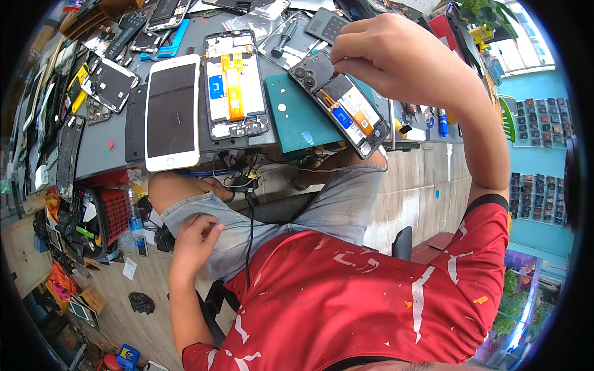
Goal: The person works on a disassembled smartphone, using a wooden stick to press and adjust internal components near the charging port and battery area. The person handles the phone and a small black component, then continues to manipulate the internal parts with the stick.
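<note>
My right hand [369, 54] is closed in a pinch over the upper part of an opened smartphone [349, 110]. A small dark tip shows below its fingers, but what they hold is mostly hidden. The phone lies tilted on a green mat [288, 127], with its battery, orange flex cables and dual camera exposed. A white cable [384, 156] runs to its lower end. My left hand [197, 240] rests on my thigh, fingers loosely apart, holding nothing. Left of the mat are a second opened phone [252, 83] and a white-framed phone [173, 111] with a dark screen.
A screwdriver [284, 38] lies behind the mat. Phone parts, including a dark back housing [111, 83], crowd the desk's left side. A blue bottle [443, 123] stands at the right. Below the desk's left end are a red basket [114, 213] and a plastic bottle [133, 210].
</note>
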`<state>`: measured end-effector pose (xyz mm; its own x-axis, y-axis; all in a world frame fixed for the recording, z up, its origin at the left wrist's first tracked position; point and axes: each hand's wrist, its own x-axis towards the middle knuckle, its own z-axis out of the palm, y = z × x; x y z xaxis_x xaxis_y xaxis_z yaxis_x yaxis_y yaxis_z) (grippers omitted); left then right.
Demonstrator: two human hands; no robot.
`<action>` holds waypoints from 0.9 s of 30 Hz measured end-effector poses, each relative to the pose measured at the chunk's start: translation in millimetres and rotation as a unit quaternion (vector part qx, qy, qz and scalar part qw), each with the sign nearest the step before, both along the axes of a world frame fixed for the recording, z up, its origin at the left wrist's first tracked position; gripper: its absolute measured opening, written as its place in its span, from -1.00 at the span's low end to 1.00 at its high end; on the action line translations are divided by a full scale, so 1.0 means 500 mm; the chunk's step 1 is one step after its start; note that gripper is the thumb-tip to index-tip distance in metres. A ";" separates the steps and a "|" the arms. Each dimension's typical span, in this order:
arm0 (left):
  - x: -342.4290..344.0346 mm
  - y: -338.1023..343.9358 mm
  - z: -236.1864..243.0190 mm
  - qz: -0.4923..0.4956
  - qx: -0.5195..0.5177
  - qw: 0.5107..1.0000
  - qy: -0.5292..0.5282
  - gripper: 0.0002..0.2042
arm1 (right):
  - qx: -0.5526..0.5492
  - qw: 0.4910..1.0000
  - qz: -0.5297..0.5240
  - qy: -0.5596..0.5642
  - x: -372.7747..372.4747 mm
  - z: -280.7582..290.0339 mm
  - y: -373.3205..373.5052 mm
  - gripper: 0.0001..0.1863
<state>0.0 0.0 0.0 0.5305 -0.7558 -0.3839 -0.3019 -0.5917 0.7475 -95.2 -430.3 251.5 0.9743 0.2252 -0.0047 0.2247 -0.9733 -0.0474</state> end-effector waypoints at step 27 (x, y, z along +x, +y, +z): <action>-0.001 -0.003 0.003 0.000 -0.002 1.000 -0.007 -0.72 | -0.001 0.992 -0.100 0.075 0.013 0.028 0.035 -0.81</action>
